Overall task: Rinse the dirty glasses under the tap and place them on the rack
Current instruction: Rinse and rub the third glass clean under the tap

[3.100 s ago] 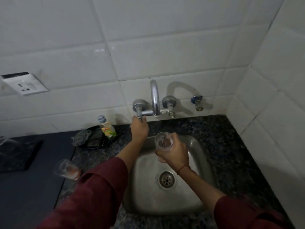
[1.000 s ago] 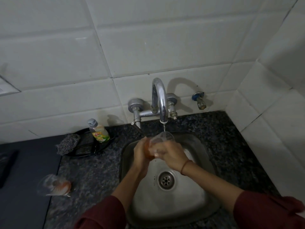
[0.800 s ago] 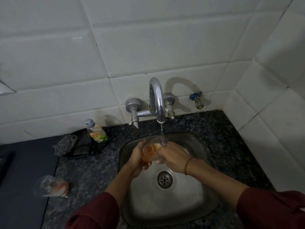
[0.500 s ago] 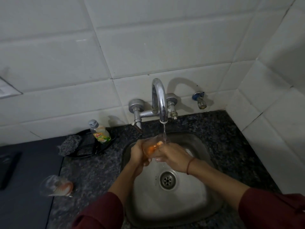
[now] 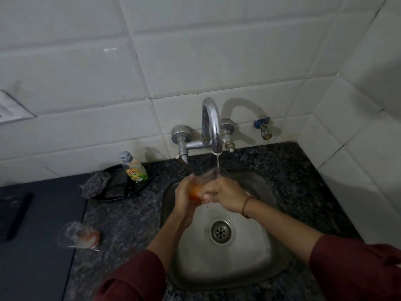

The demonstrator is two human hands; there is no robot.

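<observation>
Over the steel sink both my hands hold a clear glass with orange residue in its bottom. My left hand cups the glass's base from the left, fingers curled round it. My right hand grips its right side. The glass tilts with its mouth up and to the right, and a thin stream from the chrome tap runs into the rim. A second dirty glass with orange residue lies on the counter at the left.
A dish-soap bottle and a dark scrubber sit on a black tray left of the sink. White tiled walls close in behind and at the right. A spare valve sticks out right of the tap. No rack is in view.
My left hand left the tap handle and joined the right on the glass; water now runs. Over the last second the glass turned slightly in my hands under the stream.
</observation>
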